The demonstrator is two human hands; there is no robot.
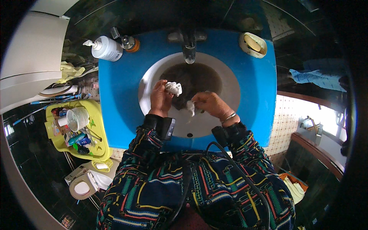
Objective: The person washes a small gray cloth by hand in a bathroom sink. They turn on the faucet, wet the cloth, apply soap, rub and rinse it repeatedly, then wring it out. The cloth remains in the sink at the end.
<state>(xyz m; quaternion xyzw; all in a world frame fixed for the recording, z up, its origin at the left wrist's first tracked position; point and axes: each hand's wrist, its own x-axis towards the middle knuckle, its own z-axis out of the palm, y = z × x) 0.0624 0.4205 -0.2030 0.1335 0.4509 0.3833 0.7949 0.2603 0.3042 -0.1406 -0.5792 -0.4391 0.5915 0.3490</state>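
Above the white oval washbasin (pixel 233 89), my left hand (pixel 160 99) grips a crumpled white cloth (pixel 174 88), bunched at the fingertips. To its right, my right hand (pixel 211 105) pinches a small wet, whitish piece (pixel 191 108), perhaps cloth, that hangs down over the basin. The two pieces appear separate; whether they join cannot be seen. Dark, murky water (pixel 205 76) lies in the basin and hides its bottom. A metal faucet (pixel 189 51) reaches over the far rim. The overflow hole (pixel 189 134) shows on the near wall.
The basin is set in a blue countertop (pixel 258 100). A white pump bottle (pixel 110 49) and a small orange-based container (pixel 132 45) stand at the far left. A soap dish (pixel 262 52) holding soap (pixel 252 42) sits far right. Left of the counter is a yellow tub (pixel 99 123) of bottles.
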